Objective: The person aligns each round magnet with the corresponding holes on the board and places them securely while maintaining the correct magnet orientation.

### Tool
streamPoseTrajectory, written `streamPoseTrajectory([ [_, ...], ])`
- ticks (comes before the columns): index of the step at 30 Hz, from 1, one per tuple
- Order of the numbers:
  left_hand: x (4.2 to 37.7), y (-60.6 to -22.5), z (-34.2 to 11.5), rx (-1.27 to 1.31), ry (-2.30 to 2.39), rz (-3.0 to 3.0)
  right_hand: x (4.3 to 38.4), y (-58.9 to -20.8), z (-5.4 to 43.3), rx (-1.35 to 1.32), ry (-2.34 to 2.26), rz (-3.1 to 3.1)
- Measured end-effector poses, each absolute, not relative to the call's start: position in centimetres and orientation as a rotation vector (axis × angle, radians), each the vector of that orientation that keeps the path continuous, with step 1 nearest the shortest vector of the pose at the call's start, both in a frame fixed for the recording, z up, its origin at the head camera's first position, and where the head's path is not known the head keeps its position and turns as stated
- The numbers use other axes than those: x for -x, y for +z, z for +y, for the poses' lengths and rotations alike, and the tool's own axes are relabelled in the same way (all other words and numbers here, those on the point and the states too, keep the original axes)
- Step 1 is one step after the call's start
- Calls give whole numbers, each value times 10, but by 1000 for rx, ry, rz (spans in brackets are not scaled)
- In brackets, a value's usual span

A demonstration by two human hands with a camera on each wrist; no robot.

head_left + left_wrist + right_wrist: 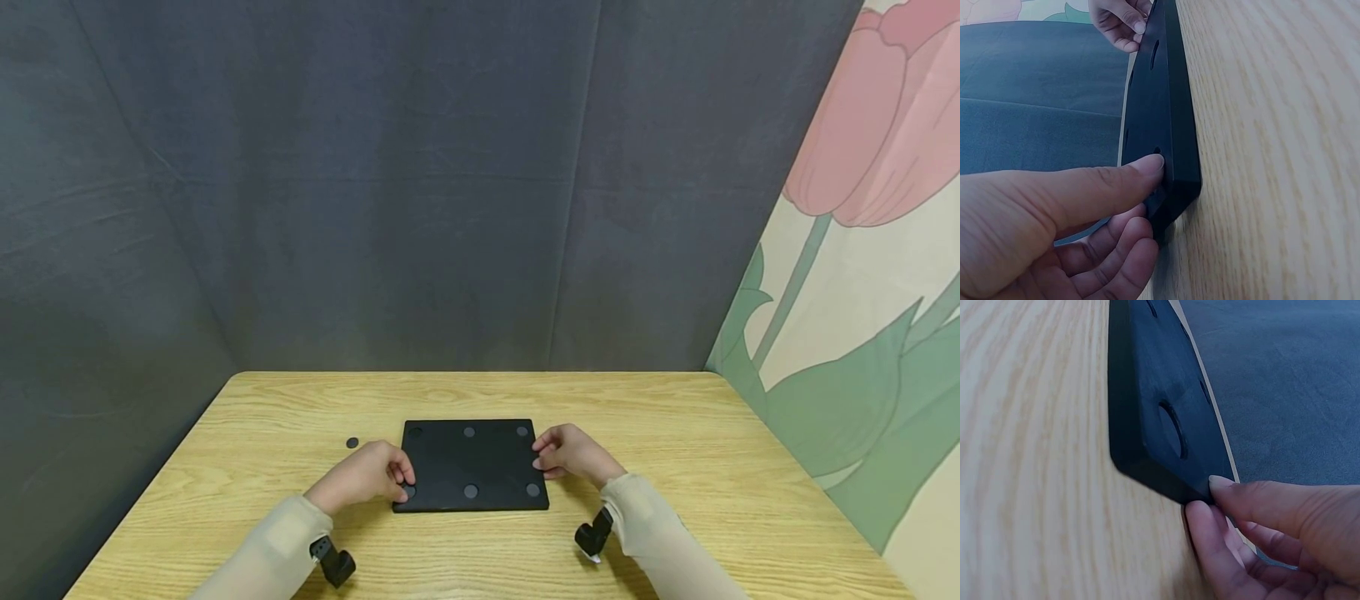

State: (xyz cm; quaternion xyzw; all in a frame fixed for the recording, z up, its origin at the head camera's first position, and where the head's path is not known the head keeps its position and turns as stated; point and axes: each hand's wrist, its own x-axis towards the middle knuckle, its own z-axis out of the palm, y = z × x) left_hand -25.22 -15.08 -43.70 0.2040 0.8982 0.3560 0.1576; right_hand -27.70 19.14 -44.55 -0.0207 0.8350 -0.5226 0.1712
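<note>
A flat black rectangular board (442, 462) with several round spots along its two long sides lies on the table. At its near left corner my left hand (367, 473) grips the edge; in the left wrist view the thumb (1144, 165) lies on the top face beside a round spot, the other fingers curled at the side. My right hand (576, 454) pinches the right edge, thumb on top and forefinger against the side in the right wrist view, beyond a round recess (1174, 430). A small dark disc (352, 442) sits loose left of the board.
The wooden table (637, 408) has a far edge close to a dark grey curtain (420, 208). On the right hangs a cloth with a large tulip pattern (862, 125). Small black cameras (595, 533) are strapped at both wrists.
</note>
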Motion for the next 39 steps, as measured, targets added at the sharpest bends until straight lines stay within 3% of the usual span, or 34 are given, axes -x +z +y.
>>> streamPoseTrajectory([
  [23,269,-409,-181,-574,1164,2612,277,-448,192,31,-1484,2387],
  [39,288,-408,-224,-314,1243,2807,277,-446,191,44,-1483,2373],
])
